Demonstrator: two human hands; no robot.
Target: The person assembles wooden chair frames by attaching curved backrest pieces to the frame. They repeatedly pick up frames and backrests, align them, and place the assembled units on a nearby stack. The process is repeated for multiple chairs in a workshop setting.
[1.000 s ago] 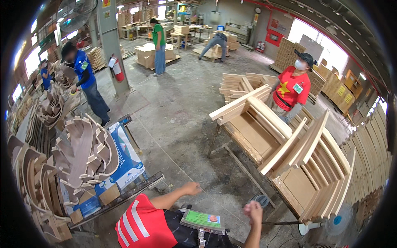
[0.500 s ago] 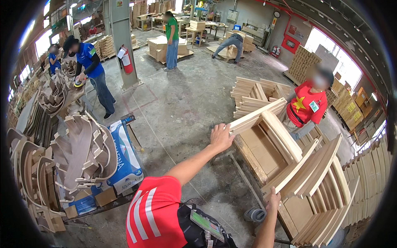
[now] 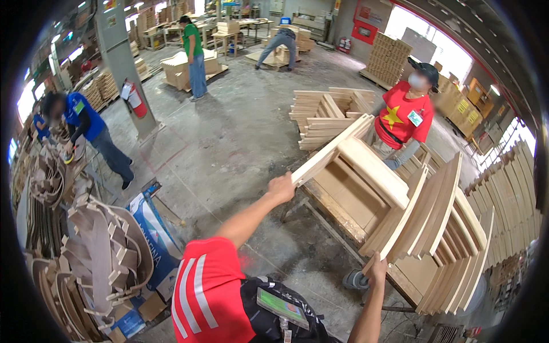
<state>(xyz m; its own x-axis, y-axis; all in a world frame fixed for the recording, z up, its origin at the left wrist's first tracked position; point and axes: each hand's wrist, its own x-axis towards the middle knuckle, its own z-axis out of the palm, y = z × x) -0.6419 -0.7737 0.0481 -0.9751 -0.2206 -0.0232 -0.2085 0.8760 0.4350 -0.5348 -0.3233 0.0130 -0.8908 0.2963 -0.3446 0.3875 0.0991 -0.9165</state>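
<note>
My left hand (image 3: 281,187) grips the near end of a pale wooden board (image 3: 331,150) at the left side of the worktable. My right hand (image 3: 376,268) is closed around the near end of a curved wooden slat (image 3: 407,212) farther right. Between these two pieces lies a rounded wooden rail (image 3: 374,171) over the brown tabletop (image 3: 349,191). Just right of the slat in my right hand lean several more curved slats (image 3: 437,208). The fingertips of both hands are partly hidden by the wood.
Across the table stands a co-worker in a red shirt (image 3: 403,117). A grey cup-like container (image 3: 355,279) is beside my right hand. Stacked slats (image 3: 320,117) lie beyond the table. Brown curved parts (image 3: 106,251) and a blue box (image 3: 150,240) are at my left.
The view has turned, shifting the surroundings left and up. Both hands stay on the wood ends. The co-worker across the table has raised their head.
</note>
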